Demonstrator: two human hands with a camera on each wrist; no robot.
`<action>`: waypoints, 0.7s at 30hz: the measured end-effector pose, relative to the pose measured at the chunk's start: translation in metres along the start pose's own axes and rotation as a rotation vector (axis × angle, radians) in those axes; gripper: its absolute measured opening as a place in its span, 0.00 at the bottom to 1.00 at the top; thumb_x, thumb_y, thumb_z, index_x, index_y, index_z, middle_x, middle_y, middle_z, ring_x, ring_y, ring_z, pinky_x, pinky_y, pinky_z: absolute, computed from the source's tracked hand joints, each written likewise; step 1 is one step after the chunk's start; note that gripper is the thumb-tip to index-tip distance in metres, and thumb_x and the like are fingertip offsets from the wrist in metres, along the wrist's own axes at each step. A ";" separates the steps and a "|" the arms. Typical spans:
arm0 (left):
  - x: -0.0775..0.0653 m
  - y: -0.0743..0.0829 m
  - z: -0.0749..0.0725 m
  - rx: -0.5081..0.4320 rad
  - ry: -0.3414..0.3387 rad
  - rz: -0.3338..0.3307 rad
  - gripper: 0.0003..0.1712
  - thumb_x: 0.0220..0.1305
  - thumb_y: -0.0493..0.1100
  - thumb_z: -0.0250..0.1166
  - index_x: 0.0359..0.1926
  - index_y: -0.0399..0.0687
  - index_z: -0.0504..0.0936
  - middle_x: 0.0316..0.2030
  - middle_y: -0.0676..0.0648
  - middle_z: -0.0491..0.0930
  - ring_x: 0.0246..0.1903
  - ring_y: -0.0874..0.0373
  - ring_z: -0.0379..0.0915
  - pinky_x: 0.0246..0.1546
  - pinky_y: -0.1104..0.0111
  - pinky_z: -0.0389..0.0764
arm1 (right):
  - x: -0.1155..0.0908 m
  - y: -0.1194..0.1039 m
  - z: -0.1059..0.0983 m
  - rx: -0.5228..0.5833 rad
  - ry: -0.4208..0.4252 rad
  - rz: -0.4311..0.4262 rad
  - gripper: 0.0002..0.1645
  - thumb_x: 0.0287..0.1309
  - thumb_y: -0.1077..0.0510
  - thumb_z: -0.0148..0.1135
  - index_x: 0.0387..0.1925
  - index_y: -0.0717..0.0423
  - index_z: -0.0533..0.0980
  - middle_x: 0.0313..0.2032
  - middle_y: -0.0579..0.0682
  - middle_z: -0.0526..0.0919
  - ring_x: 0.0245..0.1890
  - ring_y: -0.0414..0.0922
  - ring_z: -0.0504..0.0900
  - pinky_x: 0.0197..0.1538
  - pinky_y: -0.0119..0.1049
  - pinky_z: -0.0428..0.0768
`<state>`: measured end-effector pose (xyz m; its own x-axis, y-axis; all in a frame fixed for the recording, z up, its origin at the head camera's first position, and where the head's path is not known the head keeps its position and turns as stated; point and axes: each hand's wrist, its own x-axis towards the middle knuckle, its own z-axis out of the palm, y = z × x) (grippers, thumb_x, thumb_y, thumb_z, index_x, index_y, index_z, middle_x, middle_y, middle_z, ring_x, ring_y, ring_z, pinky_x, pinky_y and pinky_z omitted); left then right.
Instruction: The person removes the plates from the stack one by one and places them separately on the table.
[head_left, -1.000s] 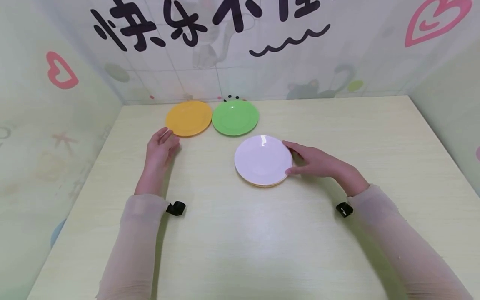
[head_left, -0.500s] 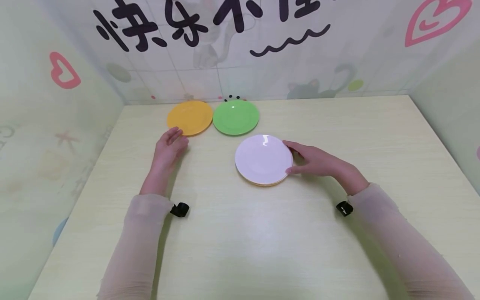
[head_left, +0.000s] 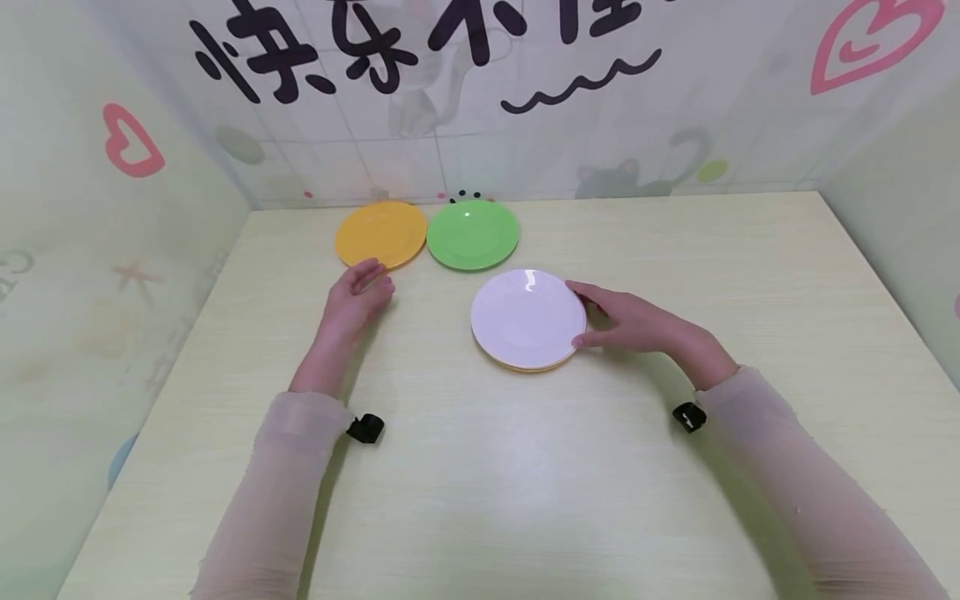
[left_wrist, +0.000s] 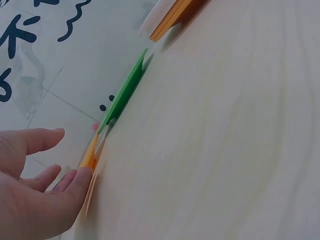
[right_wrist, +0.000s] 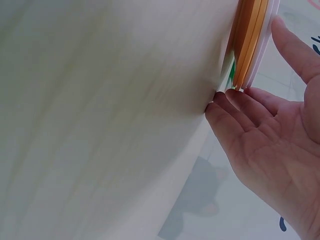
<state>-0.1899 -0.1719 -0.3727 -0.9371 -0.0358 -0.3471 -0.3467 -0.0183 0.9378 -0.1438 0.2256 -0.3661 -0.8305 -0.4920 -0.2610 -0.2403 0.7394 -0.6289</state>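
A stack of plates, with a pale lilac plate on top and orange rims beneath, sits mid-table. At its right side, my right hand touches the rim with thumb and fingertips set apart, other fingertips low by the tabletop in the right wrist view. A yellow-orange plate and a green plate lie side by side at the back. My left hand holds nothing, its fingers loosely bent close to the front edge of the yellow-orange plate, which it partly overlaps in the left wrist view.
The pale wooden table meets a printed back wall just behind the two far plates. Side walls flank it left and right. A small black device sits at the left cuff, another black device at the right.
My left hand has moved to the right along the front of the yellow-orange plate and slightly nearer to me. My right hand and the stack stay in place.
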 end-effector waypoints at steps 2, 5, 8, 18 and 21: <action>-0.002 -0.001 0.002 0.011 -0.016 0.005 0.38 0.71 0.33 0.58 0.77 0.49 0.54 0.76 0.47 0.59 0.73 0.54 0.60 0.69 0.71 0.72 | 0.000 0.000 0.000 -0.001 0.001 -0.001 0.54 0.61 0.45 0.68 0.78 0.53 0.50 0.75 0.58 0.60 0.76 0.57 0.57 0.79 0.58 0.56; -0.004 -0.001 0.005 0.035 -0.042 0.011 0.38 0.71 0.34 0.58 0.77 0.49 0.54 0.76 0.47 0.59 0.73 0.53 0.60 0.72 0.68 0.70 | 0.001 0.001 0.001 0.000 0.000 -0.004 0.54 0.61 0.45 0.68 0.78 0.53 0.50 0.75 0.57 0.60 0.76 0.57 0.57 0.79 0.58 0.56; -0.007 -0.002 0.008 0.068 -0.063 0.016 0.38 0.71 0.35 0.58 0.77 0.50 0.54 0.76 0.48 0.59 0.73 0.54 0.60 0.73 0.65 0.69 | 0.001 0.001 0.001 -0.001 -0.001 -0.008 0.53 0.62 0.45 0.68 0.78 0.54 0.49 0.76 0.58 0.59 0.76 0.57 0.56 0.79 0.58 0.55; -0.012 -0.005 0.018 0.045 -0.135 0.048 0.36 0.71 0.32 0.57 0.76 0.42 0.55 0.75 0.43 0.59 0.73 0.51 0.60 0.66 0.74 0.75 | 0.000 -0.001 0.000 0.011 -0.003 -0.007 0.54 0.61 0.46 0.68 0.78 0.56 0.49 0.76 0.59 0.58 0.77 0.58 0.55 0.79 0.58 0.55; -0.013 -0.006 0.021 0.063 -0.151 0.057 0.36 0.71 0.32 0.58 0.76 0.43 0.56 0.75 0.43 0.60 0.73 0.50 0.60 0.66 0.74 0.76 | 0.000 -0.001 0.000 0.009 -0.003 -0.006 0.54 0.61 0.46 0.68 0.78 0.56 0.49 0.76 0.59 0.58 0.77 0.58 0.55 0.79 0.59 0.55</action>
<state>-0.1759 -0.1504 -0.3738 -0.9490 0.1160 -0.2932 -0.2902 0.0419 0.9560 -0.1435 0.2251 -0.3656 -0.8275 -0.4978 -0.2597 -0.2405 0.7322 -0.6372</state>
